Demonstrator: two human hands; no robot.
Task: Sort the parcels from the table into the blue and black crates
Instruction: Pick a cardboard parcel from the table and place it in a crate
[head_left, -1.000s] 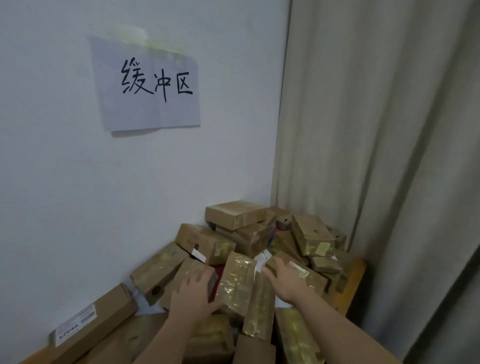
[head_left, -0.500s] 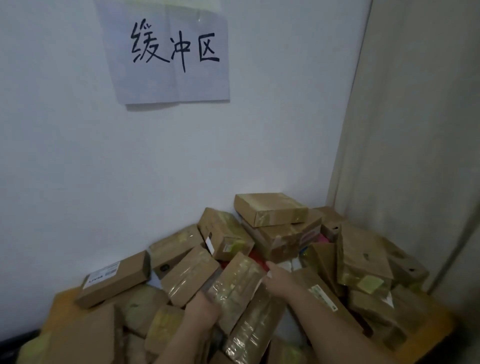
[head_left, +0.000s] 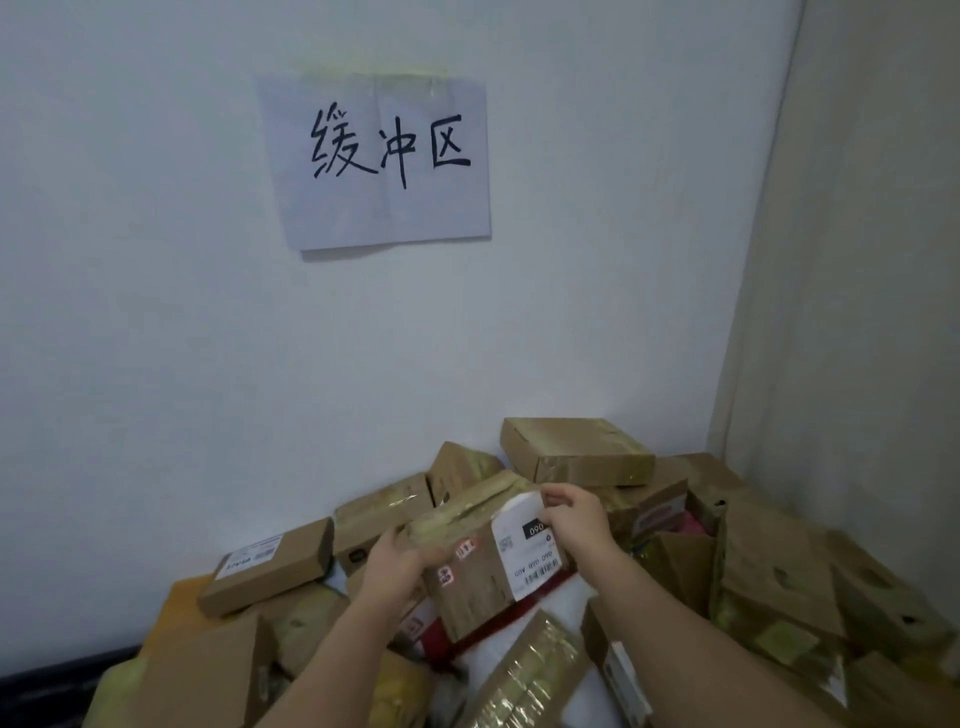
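The left hand (head_left: 393, 569) grips the left end of a brown box (head_left: 488, 561), with its fingers curled around the edge. The right hand (head_left: 579, 517) holds the far right corner of the same box, fingers bent over the top. The box is lifted a little above the pile and tilts toward the camera. It has shiny tape on top, small red stickers on its front side, and a white label (head_left: 530, 545) with a black patch and a bar code. The right hand touches the top of that label.

Under the box lies a white bag (head_left: 550, 618) with a red edge, maybe a soft mail bag, but it is hard to tell.

All around is a big pile of parcels (head_left: 769, 571) on the desk (head_left: 171, 605), whose yellow-brown top shows at the left. A flat box with tape (head_left: 576, 449) sits highest, at the back, close to the wall. To the left a long thin box with a white label (head_left: 267, 569) lies on top of other parcels. In front, near the bottom edge, a box with shiny tape (head_left: 530, 675) points up toward the held box.

Behind the pile is a white wall (head_left: 156, 312). A paper sign (head_left: 382, 161) with three black hand-written signs hangs on it, stuck on with tape. A pale curtain (head_left: 857, 260) hangs at the right.
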